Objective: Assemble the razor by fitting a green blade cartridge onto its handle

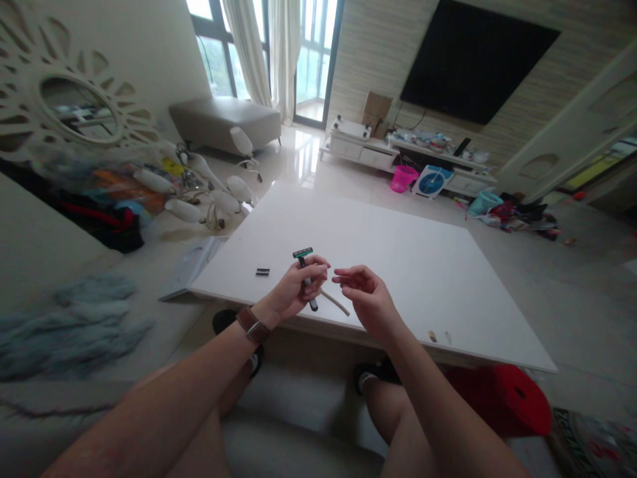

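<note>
My left hand (298, 287), with a brown watch strap at the wrist, is closed around the handle of a razor (302, 253). The razor stands nearly upright, its green and black head above my fingers. My right hand (365, 292) is just to the right, fingers curved and apart, with nothing visible in them. Its fingertips come close to those of the left without clearly touching. Below and between the hands, a thin beige strip (337, 304) lies near the table's front edge. Two small dark pieces (262, 272), perhaps razor cartridges, rest on the table to the left.
The white table (398, 259) stands before my knees. Two small bits, one brownish (432, 336), lie near its front right. A red roll (517, 398) is below that edge. Beyond the left edge are a lamp with white shades (184, 210) and piled bags.
</note>
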`<move>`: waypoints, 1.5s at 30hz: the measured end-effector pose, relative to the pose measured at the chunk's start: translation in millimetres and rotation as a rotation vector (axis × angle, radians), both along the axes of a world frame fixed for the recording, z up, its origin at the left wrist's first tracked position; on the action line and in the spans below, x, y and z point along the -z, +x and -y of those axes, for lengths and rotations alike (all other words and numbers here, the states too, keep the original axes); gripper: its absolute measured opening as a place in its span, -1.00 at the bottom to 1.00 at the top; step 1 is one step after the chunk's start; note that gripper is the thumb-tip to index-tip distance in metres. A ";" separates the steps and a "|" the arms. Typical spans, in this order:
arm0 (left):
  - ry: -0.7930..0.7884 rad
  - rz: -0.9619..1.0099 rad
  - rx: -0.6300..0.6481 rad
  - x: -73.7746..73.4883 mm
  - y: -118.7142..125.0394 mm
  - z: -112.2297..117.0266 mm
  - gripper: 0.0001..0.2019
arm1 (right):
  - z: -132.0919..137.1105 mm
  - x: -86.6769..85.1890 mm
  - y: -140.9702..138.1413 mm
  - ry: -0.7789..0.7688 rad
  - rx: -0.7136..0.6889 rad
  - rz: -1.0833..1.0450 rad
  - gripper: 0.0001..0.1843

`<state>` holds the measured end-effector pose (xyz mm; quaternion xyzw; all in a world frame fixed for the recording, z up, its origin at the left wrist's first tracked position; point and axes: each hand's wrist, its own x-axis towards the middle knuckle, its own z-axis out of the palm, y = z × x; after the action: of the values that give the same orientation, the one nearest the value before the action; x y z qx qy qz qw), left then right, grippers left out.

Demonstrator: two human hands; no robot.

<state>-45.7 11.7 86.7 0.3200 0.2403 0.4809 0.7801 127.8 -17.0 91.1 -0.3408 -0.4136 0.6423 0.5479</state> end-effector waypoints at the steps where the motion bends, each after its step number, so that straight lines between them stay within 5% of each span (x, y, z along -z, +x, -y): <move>1: 0.003 0.003 0.003 0.4 -0.2 -0.1 -0.83 | 0.7 -1.3 -0.2 -0.009 -0.005 0.008 -0.72; 7: -0.017 0.039 0.008 1.5 -2.3 -2.3 -0.86 | -7.8 9.3 5.2 -0.032 0.027 0.132 -0.75; 13: -0.051 0.063 0.090 2.4 -4.2 -4.9 -0.89 | -38.2 50.6 20.8 0.160 0.062 0.688 -0.74; 16: -0.046 0.028 0.087 4.5 -4.6 -8.5 -0.88 | -44.7 57.5 21.9 0.226 0.108 0.901 -0.72; 22: 0.033 -0.179 -0.030 11.8 -8.0 -20.9 -0.81 | -40.6 39.4 12.7 0.213 0.171 0.634 -0.68; 33: -0.022 -0.062 0.131 22.0 23.2 0.1 -0.82 | -33.6 26.3 -2.6 0.000 0.061 0.004 -0.69; 45: -0.010 -0.018 0.184 18.0 27.4 11.6 -0.65 | -22.3 17.7 -4.5 -0.092 -0.070 -0.059 -0.69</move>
<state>-18.2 0.2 68.7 0.3410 0.2196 0.4031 0.8203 123.3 5.3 73.5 -0.3321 -0.3790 0.6891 0.5208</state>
